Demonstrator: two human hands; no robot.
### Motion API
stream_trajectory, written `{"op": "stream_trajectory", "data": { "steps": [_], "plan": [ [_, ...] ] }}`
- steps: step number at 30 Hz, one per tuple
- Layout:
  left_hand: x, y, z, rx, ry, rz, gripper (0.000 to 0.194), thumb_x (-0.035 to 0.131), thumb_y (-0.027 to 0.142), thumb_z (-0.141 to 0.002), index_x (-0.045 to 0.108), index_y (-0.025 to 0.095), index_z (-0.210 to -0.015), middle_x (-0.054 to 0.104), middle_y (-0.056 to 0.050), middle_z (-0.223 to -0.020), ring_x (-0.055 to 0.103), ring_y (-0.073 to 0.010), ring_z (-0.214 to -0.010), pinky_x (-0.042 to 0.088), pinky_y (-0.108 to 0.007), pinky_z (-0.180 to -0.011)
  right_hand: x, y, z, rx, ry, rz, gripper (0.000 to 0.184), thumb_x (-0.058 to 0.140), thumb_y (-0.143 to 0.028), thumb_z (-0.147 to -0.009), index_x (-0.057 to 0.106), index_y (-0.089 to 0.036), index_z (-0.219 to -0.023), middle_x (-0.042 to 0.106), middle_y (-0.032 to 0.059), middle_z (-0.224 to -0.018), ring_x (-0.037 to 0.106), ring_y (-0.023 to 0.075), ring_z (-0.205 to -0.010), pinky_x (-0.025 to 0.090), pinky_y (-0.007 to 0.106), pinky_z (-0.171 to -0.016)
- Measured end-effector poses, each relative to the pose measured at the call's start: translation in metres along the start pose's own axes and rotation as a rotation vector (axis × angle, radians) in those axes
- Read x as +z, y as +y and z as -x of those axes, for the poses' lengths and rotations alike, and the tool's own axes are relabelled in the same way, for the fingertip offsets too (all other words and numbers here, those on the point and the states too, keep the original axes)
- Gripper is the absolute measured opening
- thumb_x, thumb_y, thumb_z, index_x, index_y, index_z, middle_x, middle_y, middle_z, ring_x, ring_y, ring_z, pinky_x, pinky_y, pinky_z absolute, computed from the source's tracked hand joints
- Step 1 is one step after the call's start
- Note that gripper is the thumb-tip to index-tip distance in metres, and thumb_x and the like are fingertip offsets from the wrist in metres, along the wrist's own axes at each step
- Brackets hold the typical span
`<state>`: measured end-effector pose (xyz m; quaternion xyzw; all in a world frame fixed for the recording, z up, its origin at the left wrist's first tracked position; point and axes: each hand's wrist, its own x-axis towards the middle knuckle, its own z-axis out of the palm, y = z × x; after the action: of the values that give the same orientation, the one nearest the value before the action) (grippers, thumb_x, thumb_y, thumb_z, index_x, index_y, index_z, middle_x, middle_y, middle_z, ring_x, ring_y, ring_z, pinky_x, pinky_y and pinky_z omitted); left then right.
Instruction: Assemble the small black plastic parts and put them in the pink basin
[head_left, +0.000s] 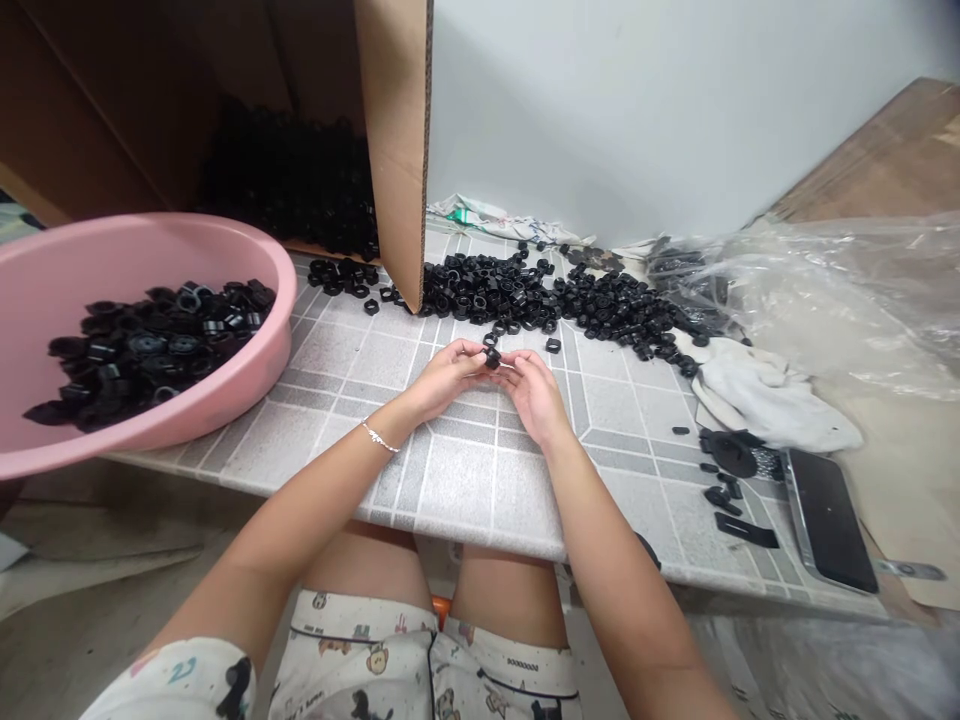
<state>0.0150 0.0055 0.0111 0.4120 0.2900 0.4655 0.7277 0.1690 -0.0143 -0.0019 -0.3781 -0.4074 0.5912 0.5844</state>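
Note:
A small black plastic ring-shaped part sits between the fingertips of my two hands, just above the table. My left hand pinches it from the left, thumb and fingers closed. From the right, my right hand meets it with its fingertips pressed together on the part. Fingers hide some of the piece, so its full shape does not show. Right behind my hands lie loose black rings, and beyond them a long heap of similar black parts.
To the left stands a pink basin holding many black parts. Behind it, a cardboard box on its side contains more. A white cloth, a phone, clear plastic film and a black strip lie at the right.

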Motion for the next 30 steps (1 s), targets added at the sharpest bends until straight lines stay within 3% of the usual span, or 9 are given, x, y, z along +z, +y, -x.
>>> {"op": "stream_trajectory", "data": {
  "steps": [4,9,14,18,23,28,30],
  "plan": [
    [-0.0012,0.0002,-0.0009,0.021,0.013,0.008,0.029,0.077,0.027,-0.071,0.058,0.013,-0.089,0.066,-0.004,-0.091,0.063,-0.0155,-0.088,0.041,-0.041,-0.096,0.0012,-0.0009,0.0004,0.028,-0.028,-0.023,0.025,0.062,-0.042,-0.080,0.065,-0.027,-0.100,0.069,0.0016,-0.105,0.065,0.0173,-0.093,0.051,0.035,-0.082],
    [-0.0012,-0.0005,-0.0012,0.055,0.014,-0.010,0.031,0.077,0.030,-0.071,0.058,0.013,-0.089,0.067,-0.005,-0.092,0.062,-0.0153,-0.089,0.040,-0.041,-0.096,0.0009,-0.0017,0.0008,0.025,0.010,-0.107,0.027,0.064,-0.048,-0.080,0.066,-0.022,-0.078,0.071,0.0041,-0.102,0.065,0.0180,-0.091,0.052,0.035,-0.084],
    [-0.0006,-0.0052,-0.0019,0.089,0.060,-0.066,0.037,0.080,0.033,-0.066,0.058,0.014,-0.088,0.066,-0.005,-0.093,0.062,-0.0159,-0.089,0.043,-0.038,-0.093,0.0030,-0.0038,0.0023,0.035,-0.027,-0.083,0.025,0.063,-0.045,-0.081,0.066,-0.025,-0.095,0.068,0.0025,-0.112,0.064,0.0175,-0.095,0.053,0.034,-0.084],
    [0.0008,-0.0069,-0.0018,0.129,0.079,-0.085,0.037,0.079,0.035,-0.068,0.058,0.014,-0.090,0.065,-0.006,-0.095,0.061,-0.0158,-0.091,0.043,-0.035,-0.091,0.0040,-0.0030,0.0025,-0.020,-0.018,-0.021,0.033,0.055,-0.052,-0.084,0.062,-0.021,-0.075,0.067,0.0059,-0.115,0.064,0.0208,-0.101,0.051,0.039,-0.089],
    [0.0000,-0.0081,-0.0020,0.133,0.115,-0.172,0.037,0.080,0.033,-0.066,0.059,0.014,-0.090,0.063,-0.005,-0.093,0.059,-0.0146,-0.087,0.044,-0.032,-0.086,0.0053,-0.0009,0.0026,-0.022,-0.029,0.093,0.038,0.056,-0.055,-0.082,0.064,-0.026,-0.106,0.064,0.0051,-0.121,0.062,0.0215,-0.106,0.052,0.041,-0.089],
    [0.0025,-0.0065,0.0008,0.136,0.063,-0.191,0.034,0.078,0.033,-0.069,0.060,0.013,-0.090,0.064,-0.007,-0.098,0.059,-0.0163,-0.093,0.042,-0.035,-0.093,0.0024,-0.0016,0.0008,-0.038,0.033,0.034,0.039,0.054,-0.057,-0.082,0.066,-0.020,-0.086,0.070,0.0093,-0.104,0.065,0.0242,-0.097,0.052,0.044,-0.086],
    [0.0050,-0.0040,0.0025,0.122,0.018,-0.160,0.034,0.077,0.034,-0.070,0.060,0.013,-0.091,0.064,-0.008,-0.100,0.059,-0.0172,-0.095,0.042,-0.038,-0.095,0.0016,-0.0039,0.0013,-0.058,0.040,0.049,0.034,0.056,-0.054,-0.082,0.065,-0.022,-0.088,0.070,0.0071,-0.100,0.065,0.0231,-0.095,0.053,0.044,-0.085]
  ]
}}
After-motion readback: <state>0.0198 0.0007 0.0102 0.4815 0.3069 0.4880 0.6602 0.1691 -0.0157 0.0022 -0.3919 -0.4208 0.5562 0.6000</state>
